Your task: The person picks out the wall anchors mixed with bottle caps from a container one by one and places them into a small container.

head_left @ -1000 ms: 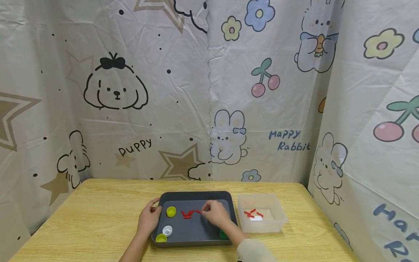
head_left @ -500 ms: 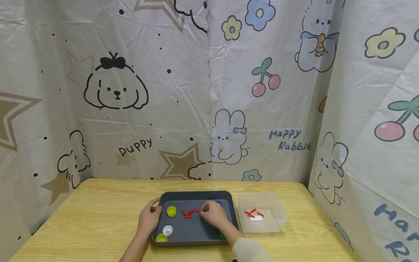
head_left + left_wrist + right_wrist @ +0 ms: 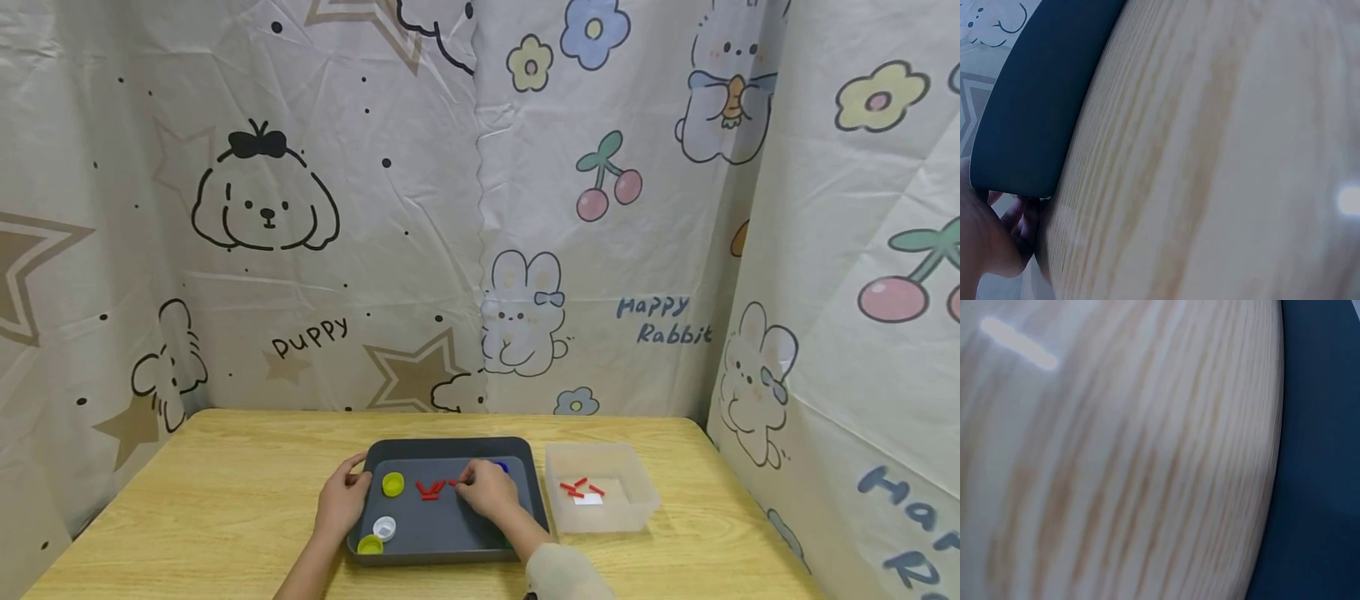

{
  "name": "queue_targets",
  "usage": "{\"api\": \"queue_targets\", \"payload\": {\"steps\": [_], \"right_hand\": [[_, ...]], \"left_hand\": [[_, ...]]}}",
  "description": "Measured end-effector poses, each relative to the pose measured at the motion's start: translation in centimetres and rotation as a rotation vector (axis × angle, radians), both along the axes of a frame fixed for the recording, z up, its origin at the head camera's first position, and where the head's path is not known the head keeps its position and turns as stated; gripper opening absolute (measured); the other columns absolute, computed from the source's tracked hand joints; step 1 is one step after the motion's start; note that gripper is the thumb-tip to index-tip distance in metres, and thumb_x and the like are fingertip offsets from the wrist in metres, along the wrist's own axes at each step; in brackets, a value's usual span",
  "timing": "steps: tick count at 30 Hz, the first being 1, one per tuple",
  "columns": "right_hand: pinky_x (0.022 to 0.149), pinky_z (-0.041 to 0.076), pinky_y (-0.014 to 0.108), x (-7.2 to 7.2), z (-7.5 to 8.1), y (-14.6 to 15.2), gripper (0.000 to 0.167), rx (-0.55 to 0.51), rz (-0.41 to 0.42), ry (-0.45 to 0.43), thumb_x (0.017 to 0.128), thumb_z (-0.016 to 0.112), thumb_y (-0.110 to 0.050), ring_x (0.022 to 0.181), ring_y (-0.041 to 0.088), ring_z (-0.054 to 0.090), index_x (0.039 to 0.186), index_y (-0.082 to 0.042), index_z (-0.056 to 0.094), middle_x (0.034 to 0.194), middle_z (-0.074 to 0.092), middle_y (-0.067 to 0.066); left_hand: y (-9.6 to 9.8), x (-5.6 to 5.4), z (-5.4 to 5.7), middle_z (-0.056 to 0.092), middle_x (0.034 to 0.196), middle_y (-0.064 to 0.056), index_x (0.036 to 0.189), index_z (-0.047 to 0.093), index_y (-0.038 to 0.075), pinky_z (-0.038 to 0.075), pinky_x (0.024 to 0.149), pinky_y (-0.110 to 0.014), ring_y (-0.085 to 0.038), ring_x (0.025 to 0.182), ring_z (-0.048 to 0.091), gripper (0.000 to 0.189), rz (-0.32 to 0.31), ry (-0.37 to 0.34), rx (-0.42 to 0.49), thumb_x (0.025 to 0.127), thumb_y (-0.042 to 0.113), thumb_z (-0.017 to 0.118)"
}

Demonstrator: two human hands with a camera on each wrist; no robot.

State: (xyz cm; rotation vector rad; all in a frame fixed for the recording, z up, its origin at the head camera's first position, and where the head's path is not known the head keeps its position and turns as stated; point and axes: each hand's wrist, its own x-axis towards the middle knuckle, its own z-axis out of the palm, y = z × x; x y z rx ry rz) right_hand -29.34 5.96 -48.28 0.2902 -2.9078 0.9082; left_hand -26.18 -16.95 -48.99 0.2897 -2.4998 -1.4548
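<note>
A dark grey tray (image 3: 450,542) lies on the wooden table. My left hand (image 3: 342,502) holds its left wall; in the left wrist view the fingers (image 3: 1025,228) curl at the edge of the tray's wall (image 3: 1035,100). Over the tray's right half, my right hand (image 3: 491,490) pinches a small red stick (image 3: 453,483), whose tip shows left of the fingertips. Several more red sticks (image 3: 430,497) lie just left of it, forming a rough row. The right wrist view shows only table and the tray's outer wall (image 3: 1322,462), without the hand.
Inside the tray are a yellow cap (image 3: 393,484), a white cap (image 3: 384,527) and a yellow-green cap (image 3: 370,544). A blue piece (image 3: 502,468) shows partly behind my right hand. Right of the tray stands a translucent box (image 3: 637,504) with several red sticks (image 3: 576,494) and a white label.
My right hand has shifted slightly left with the red stick, and the blue piece behind it has come into view. My left hand stays on the tray.
</note>
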Motion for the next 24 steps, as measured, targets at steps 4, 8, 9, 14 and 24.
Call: {"api": "queue_targets", "payload": {"steps": [4,8,9,14,24], "right_hand": [[0.059,0.041,0.034,0.0,0.0,0.0,0.008,0.018,0.0,0.007,0.08,0.071,-0.023,0.063,0.011,0.053,0.077,-0.018,0.065,0.074,0.064,-0.006],[0.058,0.041,0.034,0.0,0.0,-0.1,0.007,0.019,0.004,0.016,0.08,0.07,-0.02,0.062,0.011,0.052,0.075,-0.018,0.065,0.073,0.064,-0.005],[0.058,0.04,0.034,0.0,0.0,-0.1,0.007,0.019,0.005,0.018,0.079,0.07,-0.02,0.062,0.011,0.051,0.074,-0.018,0.065,0.073,0.063,-0.005],[0.056,0.039,0.032,0.1,0.3,0.0,0.008,0.014,0.014,0.013,0.079,0.07,-0.02,0.059,0.009,0.049,0.073,-0.018,0.065,0.07,0.062,-0.007],[0.051,0.038,0.029,0.4,2.0,0.9,0.007,-0.019,0.086,-0.007,0.083,0.067,-0.02,0.053,0.01,0.049,0.079,-0.015,0.066,0.066,0.061,-0.004]], "left_hand": [[0.0,0.0,0.0,0.061,0.1,-0.018,0.132,0.051,0.005,0.04,0.068,-0.028,-0.026,0.089,0.056,0.039,0.002,0.002,-0.004,0.094,0.016,0.05],[0.0,0.0,0.0,0.061,0.1,-0.018,0.131,0.052,0.005,0.04,0.068,-0.028,-0.026,0.09,0.056,0.039,0.006,0.003,-0.004,0.094,0.016,0.05],[0.0,0.0,0.0,0.062,0.1,-0.018,0.131,0.052,0.005,0.04,0.068,-0.028,-0.026,0.09,0.056,0.039,0.006,0.004,-0.004,0.094,0.016,0.05],[0.0,0.1,0.0,0.062,0.101,-0.019,0.131,0.051,0.005,0.041,0.068,-0.028,-0.027,0.09,0.057,0.039,0.006,0.005,-0.004,0.094,0.015,0.05],[0.0,-0.1,-0.1,0.061,0.105,-0.021,0.133,0.05,0.005,0.042,0.07,-0.03,-0.028,0.093,0.057,0.04,-0.002,-0.004,-0.004,0.095,0.017,0.049]]}}
